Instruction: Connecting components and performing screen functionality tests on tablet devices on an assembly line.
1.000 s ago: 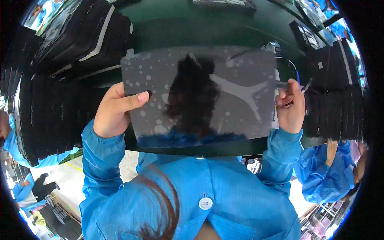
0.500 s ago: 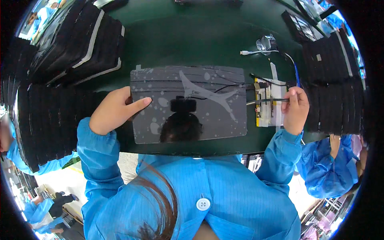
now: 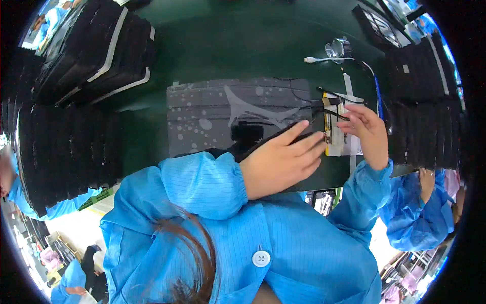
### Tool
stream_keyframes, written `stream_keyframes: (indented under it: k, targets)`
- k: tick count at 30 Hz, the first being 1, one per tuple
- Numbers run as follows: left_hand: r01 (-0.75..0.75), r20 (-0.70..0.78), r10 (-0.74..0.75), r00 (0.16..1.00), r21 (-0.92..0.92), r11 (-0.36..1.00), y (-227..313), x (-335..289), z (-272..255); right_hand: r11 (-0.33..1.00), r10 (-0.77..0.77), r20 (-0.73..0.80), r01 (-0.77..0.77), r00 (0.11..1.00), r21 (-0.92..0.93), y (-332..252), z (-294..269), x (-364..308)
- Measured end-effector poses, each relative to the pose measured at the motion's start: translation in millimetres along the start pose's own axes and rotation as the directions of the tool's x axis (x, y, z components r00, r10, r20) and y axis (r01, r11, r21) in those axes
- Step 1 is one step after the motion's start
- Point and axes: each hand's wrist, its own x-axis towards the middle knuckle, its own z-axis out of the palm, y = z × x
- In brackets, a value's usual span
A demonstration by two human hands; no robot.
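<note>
A flat dark glossy panel [image 3: 190,109] with bubbled clear film lies before me. My left hand [image 3: 286,162] hovers over its lower right part, fingers spread and holding nothing I can see. At the panel's right edge, a thin black cable [image 3: 331,112] runs to the fingertips of my right hand [image 3: 367,131], which seem to pinch it loosely. Under that hand lies a pale board with a yellow edge [image 3: 327,148], taped, with small parts along its side. A black strap-like reflection or shadow near my left fingers is hard to make out.
Thick stacks of black padded sheets stand at left [image 3: 66,152] and right [image 3: 422,131]. A white-plugged cable [image 3: 329,60] lies beyond the board beside a clear roll [image 3: 338,49]. At the far right is a black framed panel [image 3: 379,28]. A co-worker's blue sleeve [image 3: 415,213] shows at right.
My left hand has left the panel's left edge and crossed rightward over its lower right part. My right hand's pinch has loosened, and the cable near it has shifted.
</note>
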Motion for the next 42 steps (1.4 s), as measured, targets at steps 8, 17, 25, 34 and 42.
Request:
stream_keyframes:
  k: [8,17,25,34,42]
  targets:
    - [0.053,0.141,-0.035,0.989,-0.123,0.991,-20,-16,-8,0.993,-0.083,0.16,0.095,0.984,-0.068,-6,4,20]
    - [0.304,0.117,-0.417,0.902,-0.857,0.417,-32,-4,-33,0.994,-0.105,0.225,0.107,0.969,0.003,-1,2,28]
    - [0.318,0.364,-0.634,0.682,-0.929,-0.192,-34,22,-36,0.989,-0.116,0.2,0.131,0.973,-0.067,4,3,25]
    - [0.23,-0.075,-0.289,0.954,-0.433,0.872,-26,39,-18,0.989,-0.137,0.134,0.127,0.982,0.075,13,5,20]
    - [0.253,0.008,-0.263,0.965,-0.303,0.919,-31,69,11,0.997,0.001,0.249,-0.02,0.969,0.072,2,1,21]
